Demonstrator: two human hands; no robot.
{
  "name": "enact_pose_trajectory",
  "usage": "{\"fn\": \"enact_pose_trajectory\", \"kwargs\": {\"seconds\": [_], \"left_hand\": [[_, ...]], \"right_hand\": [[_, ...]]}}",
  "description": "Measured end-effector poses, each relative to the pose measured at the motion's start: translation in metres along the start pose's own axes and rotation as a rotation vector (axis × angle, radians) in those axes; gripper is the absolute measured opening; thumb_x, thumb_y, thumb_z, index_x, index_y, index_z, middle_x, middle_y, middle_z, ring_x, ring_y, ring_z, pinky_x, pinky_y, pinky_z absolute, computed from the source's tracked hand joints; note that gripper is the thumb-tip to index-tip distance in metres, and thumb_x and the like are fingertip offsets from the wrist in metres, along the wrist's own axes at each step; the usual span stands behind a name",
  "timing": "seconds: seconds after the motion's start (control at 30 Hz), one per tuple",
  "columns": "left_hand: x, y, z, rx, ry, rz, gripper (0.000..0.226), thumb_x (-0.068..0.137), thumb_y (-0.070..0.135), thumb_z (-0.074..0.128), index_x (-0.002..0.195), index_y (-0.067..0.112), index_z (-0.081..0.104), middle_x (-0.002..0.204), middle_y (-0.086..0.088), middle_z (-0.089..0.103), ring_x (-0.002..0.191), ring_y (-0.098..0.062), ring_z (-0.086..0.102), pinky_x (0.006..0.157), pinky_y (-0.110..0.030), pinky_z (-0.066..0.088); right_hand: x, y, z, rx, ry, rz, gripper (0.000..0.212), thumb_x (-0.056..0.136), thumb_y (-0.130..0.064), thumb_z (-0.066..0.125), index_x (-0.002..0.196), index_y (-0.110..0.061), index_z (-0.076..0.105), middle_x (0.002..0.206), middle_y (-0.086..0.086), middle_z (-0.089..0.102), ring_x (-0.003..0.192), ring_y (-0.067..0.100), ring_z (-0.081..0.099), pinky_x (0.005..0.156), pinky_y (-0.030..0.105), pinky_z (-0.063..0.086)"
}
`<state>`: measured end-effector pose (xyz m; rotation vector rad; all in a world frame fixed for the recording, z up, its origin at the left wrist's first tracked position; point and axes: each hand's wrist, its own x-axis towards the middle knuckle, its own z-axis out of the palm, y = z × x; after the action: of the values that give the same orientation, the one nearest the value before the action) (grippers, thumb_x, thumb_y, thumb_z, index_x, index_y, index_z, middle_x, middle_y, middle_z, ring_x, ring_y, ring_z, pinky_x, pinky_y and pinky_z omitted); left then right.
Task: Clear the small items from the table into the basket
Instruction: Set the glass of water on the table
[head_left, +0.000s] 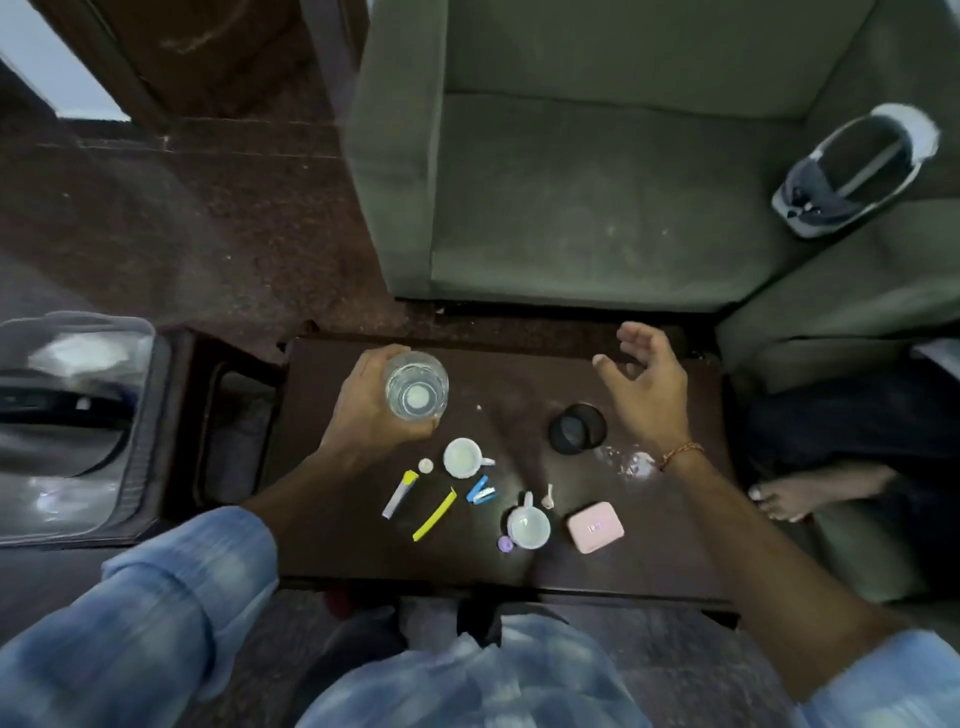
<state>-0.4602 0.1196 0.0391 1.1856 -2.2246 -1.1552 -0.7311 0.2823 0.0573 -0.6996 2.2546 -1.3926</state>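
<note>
My left hand (363, 405) grips a clear drinking glass (416, 385) over the left part of the dark wooden table (649, 551). My right hand (644, 384) hovers open above the table's far right, just beyond a small black mesh basket (577, 428). On the table lie two small white cups (462, 457) (529, 526), a yellow-capped tube (400, 493), a yellow stick (435, 515), a blue stapler (480, 490), a pink case (595, 527), a purple cap (505, 544), a white cap (426, 465) and a tiny white piece (547, 496).
A green armchair (597, 182) stands beyond the table, with a shoe (857, 171) on its right arm. A clear plastic container (67, 415) sits on a stand at the left. A bare foot (800, 493) rests on the floor at the right. White specks (631, 462) lie near my right wrist.
</note>
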Motion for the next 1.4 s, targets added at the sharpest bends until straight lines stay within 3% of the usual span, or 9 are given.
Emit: {"fn": "enact_pose_trajectory", "kwargs": {"seconds": [0.13,0.2,0.3,0.47,0.67,0.8,0.97,1.13,1.4], "left_hand": [[0.018,0.013,0.05,0.055,-0.104,0.042,0.067,0.051,0.036,0.084,0.105,0.055,0.05,0.109,0.044,0.045,0.1,0.012,0.044,0.082,-0.011,0.038],[0.028,0.008,0.073,0.063,-0.156,0.043,0.066,0.053,0.027,0.087,0.11,0.04,0.057,0.108,0.034,0.049,0.102,0.005,0.046,0.083,-0.019,0.042],[0.041,-0.006,0.108,0.079,-0.232,0.017,0.071,0.053,0.019,0.089,0.117,0.022,0.058,0.116,0.015,0.05,0.111,-0.01,0.051,0.088,-0.021,0.036],[0.05,-0.031,0.16,0.049,-0.296,0.027,0.078,0.052,0.02,0.09,0.121,0.013,0.054,0.122,-0.003,0.055,0.111,-0.02,0.054,0.092,-0.034,0.044],[0.056,-0.068,0.205,0.125,-0.424,0.018,0.085,0.048,0.017,0.088,0.125,0.013,0.052,0.126,-0.005,0.053,0.113,-0.024,0.051,0.095,-0.039,0.044],[0.057,-0.083,0.218,0.119,-0.43,0.004,0.085,0.049,0.018,0.086,0.126,0.015,0.05,0.125,-0.005,0.052,0.112,-0.025,0.051,0.094,-0.039,0.045],[0.056,-0.094,0.226,0.119,-0.432,-0.008,0.086,0.051,0.018,0.088,0.127,0.016,0.048,0.127,-0.004,0.05,0.111,-0.023,0.051,0.093,-0.038,0.044],[0.056,-0.102,0.231,0.108,-0.415,-0.026,0.088,0.05,0.017,0.088,0.128,0.013,0.049,0.125,-0.007,0.051,0.112,-0.025,0.051,0.094,-0.041,0.046],[0.052,-0.105,0.233,0.074,-0.403,-0.026,0.086,0.053,0.015,0.088,0.13,0.014,0.048,0.127,-0.006,0.05,0.112,-0.024,0.05,0.094,-0.038,0.045]], "right_hand": [[0.013,0.026,-0.028,0.007,0.019,0.054,0.044,0.077,-0.026,0.076,0.116,-0.03,0.057,0.118,-0.01,0.063,0.106,0.002,0.061,0.09,0.024,0.052],[0.015,0.039,-0.034,0.025,0.038,0.087,0.044,0.075,-0.029,0.075,0.115,-0.032,0.057,0.117,-0.012,0.064,0.107,0.0,0.06,0.089,0.02,0.05],[0.013,0.055,-0.039,0.048,0.077,0.133,0.044,0.075,-0.029,0.075,0.115,-0.035,0.057,0.117,-0.011,0.064,0.109,0.001,0.06,0.085,0.016,0.051],[0.005,0.088,-0.049,0.04,0.114,0.173,0.043,0.077,-0.024,0.076,0.115,-0.031,0.057,0.119,-0.006,0.065,0.111,0.004,0.061,0.088,0.018,0.051],[0.0,0.119,-0.061,0.043,0.115,0.205,0.039,0.082,-0.015,0.073,0.114,-0.028,0.056,0.119,-0.001,0.063,0.111,0.011,0.061,0.092,0.029,0.052],[-0.005,0.129,-0.065,0.062,0.119,0.219,0.039,0.083,-0.011,0.073,0.115,-0.024,0.055,0.119,0.002,0.063,0.11,0.011,0.06,0.095,0.029,0.052],[-0.008,0.135,-0.059,0.083,0.127,0.242,0.041,0.084,-0.007,0.073,0.11,-0.033,0.056,0.118,0.002,0.064,0.114,0.015,0.061,0.097,0.03,0.052],[-0.006,0.136,-0.055,0.087,0.122,0.241,0.042,0.082,-0.01,0.074,0.11,-0.036,0.056,0.119,0.0,0.065,0.114,0.013,0.062,0.092,0.022,0.052],[-0.009,0.139,-0.055,0.087,0.13,0.265,0.042,0.083,-0.005,0.073,0.116,-0.025,0.056,0.121,0.003,0.064,0.114,0.013,0.062,0.094,0.024,0.052]]}}
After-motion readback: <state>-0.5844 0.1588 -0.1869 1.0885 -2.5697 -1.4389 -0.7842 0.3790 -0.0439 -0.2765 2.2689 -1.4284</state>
